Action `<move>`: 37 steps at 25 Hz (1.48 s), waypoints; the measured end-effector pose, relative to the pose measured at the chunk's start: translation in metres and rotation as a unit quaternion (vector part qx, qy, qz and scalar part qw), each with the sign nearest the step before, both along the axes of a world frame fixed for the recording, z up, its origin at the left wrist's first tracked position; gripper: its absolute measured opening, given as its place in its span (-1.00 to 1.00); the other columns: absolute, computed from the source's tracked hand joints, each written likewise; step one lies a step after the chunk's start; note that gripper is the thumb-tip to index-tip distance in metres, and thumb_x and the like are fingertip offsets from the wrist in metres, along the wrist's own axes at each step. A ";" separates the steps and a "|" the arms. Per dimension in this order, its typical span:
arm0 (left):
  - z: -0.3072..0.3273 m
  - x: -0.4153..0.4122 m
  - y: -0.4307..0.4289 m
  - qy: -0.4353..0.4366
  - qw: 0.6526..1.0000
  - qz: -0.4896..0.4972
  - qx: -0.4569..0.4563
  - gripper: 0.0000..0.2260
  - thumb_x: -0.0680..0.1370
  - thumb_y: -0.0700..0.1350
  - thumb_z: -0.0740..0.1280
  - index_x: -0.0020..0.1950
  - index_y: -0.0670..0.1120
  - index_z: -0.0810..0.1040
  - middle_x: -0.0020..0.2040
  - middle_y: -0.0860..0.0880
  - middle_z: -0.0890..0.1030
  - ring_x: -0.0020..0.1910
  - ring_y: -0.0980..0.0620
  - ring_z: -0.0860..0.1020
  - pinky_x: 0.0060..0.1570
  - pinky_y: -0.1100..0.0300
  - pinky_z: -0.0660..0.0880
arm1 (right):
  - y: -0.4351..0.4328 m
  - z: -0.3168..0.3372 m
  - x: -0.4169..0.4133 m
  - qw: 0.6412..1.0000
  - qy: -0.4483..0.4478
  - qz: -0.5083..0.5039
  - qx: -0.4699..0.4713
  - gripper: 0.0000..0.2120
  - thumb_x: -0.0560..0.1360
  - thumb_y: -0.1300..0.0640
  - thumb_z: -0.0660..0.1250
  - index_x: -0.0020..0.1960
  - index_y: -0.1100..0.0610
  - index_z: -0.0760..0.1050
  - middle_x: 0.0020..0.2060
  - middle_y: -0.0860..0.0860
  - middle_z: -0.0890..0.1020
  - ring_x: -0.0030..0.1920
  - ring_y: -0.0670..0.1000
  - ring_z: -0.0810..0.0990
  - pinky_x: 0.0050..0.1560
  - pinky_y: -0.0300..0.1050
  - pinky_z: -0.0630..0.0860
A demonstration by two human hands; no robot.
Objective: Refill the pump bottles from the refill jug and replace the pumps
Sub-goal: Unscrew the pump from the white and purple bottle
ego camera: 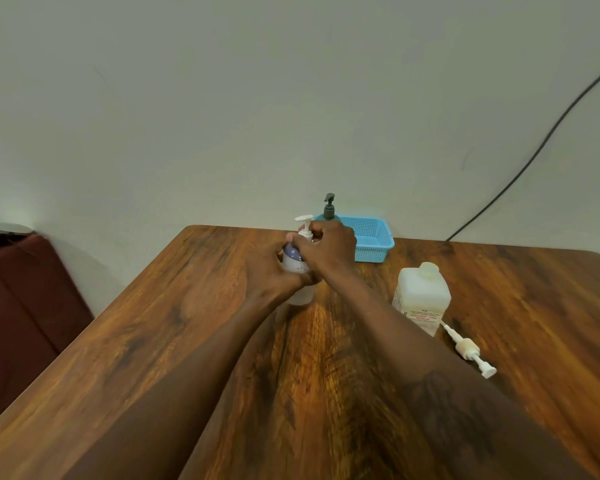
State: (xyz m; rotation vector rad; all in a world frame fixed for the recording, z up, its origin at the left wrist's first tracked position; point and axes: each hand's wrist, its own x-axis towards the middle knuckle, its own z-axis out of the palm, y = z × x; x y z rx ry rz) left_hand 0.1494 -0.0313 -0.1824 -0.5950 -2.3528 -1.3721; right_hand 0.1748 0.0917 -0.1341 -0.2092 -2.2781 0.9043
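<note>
Head-camera view down onto a wooden table (pixel 187 323) against a pale wall. Straight ahead, at mid-table: a small white pump bottle (pixel 300 294) with a purple label, standing upright, long axis vertical, its fitted pump (pixel 303 221) poking out above the knuckles.

Both hands together on it, arms reaching forward and converging from either side. Left hand (pixel 271 268) wrapped around the bottle's body from the left, bracing it on the table. Right hand (pixel 329 247) higher up, fingers curled over the collar at the neck, wrist arched, forearm crossing in from the right. Probably a twist of the pump about that vertical axis against the left hand's hold; tightening or loosening impossible to tell, the joint at the neck hidden by fingers.

To the right, well apart from the hands: a pale refill jug (pixel 421 296), upright, with a loose pump (pixel 468 349) lying flat just beside it, nozzle end toward the near edge.

Behind the hands, by the wall: a dark pump bottle (pixel 329 206), in or just before a blue basket (pixel 374 244), unclear which.
</note>
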 end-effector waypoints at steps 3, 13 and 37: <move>0.010 0.025 -0.011 -0.059 0.995 -0.074 -0.011 -0.47 0.24 0.07 0.70 0.15 0.08 0.62 -0.03 0.14 0.70 -0.10 0.20 0.67 -0.11 0.30 0.64 | 0.009 0.009 0.034 0.997 -0.017 0.060 -0.039 -0.86 0.45 -0.02 0.53 -0.13 0.05 0.72 -0.28 -0.09 0.69 -0.26 -0.07 0.64 -0.22 -0.09 0.57; 0.018 0.112 -0.016 -0.045 0.993 -0.107 -0.036 -0.29 0.20 0.30 0.64 0.29 0.10 0.61 0.03 0.13 0.71 -0.05 0.22 0.68 -0.04 0.12 0.69 | 0.031 0.023 0.135 0.992 -0.047 0.103 -0.057 -0.62 0.35 -0.22 0.58 -0.07 0.06 0.64 -0.27 -0.10 0.65 -0.30 -0.17 0.55 -0.29 -0.31 0.46; 0.027 0.147 0.000 -0.025 0.987 -0.132 -0.090 -0.35 0.33 0.06 0.66 0.36 0.04 0.52 0.03 0.15 0.63 -0.03 0.22 0.63 -0.16 0.39 0.53 | 0.049 0.034 0.177 0.989 -0.081 0.116 -0.036 -0.31 0.34 -0.25 0.58 0.35 0.00 0.46 -0.11 -0.13 0.63 -0.12 -0.16 0.62 -0.12 -0.29 0.53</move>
